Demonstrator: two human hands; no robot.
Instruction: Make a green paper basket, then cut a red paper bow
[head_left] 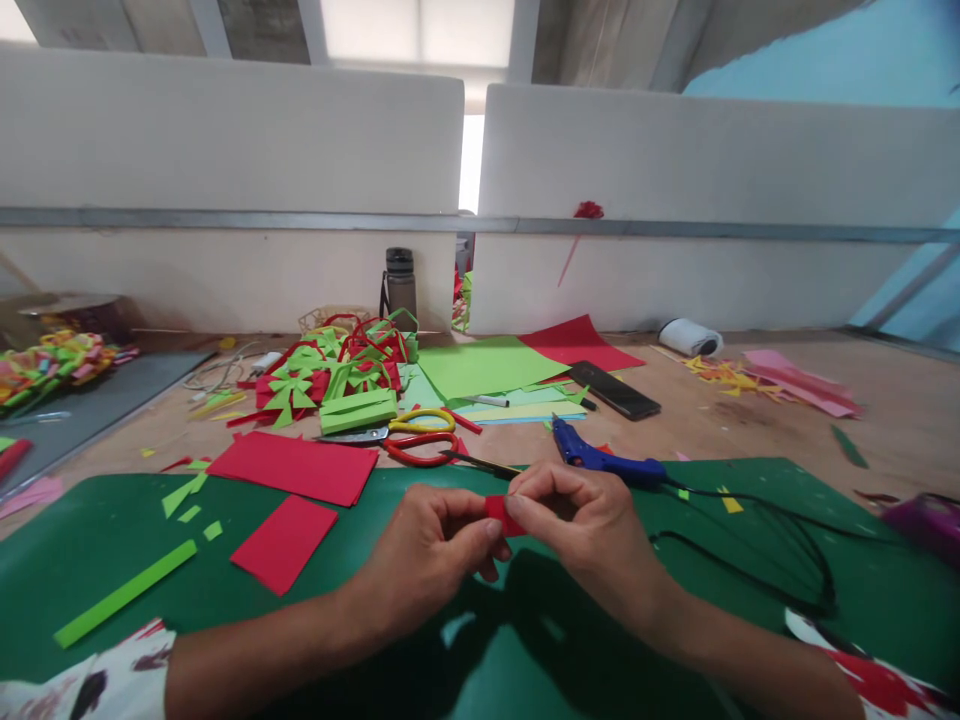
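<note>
A small piece of red paper (505, 514) is pinched between both my hands above the green mat (300, 660). My left hand (439, 540) grips its left end with thumb and fingers. On its right end, the thumb and forefinger of my right hand (581, 520) press together. Just beyond my hands lie scissors (420, 440) with one yellow and one red handle, and a blue hot glue gun (607, 462). Left of my left hand are a stack of red paper (296, 466) and a smaller red paper rectangle (285, 543).
A green paper strip (126, 592) and scraps lie at left. Behind are a heap of red and green paper cutouts (337, 365), green sheets (484, 368), a phone (615, 389) and a bottle (400, 285). A black cord (810, 545) loops at right. White panels (225, 140) stand behind the table.
</note>
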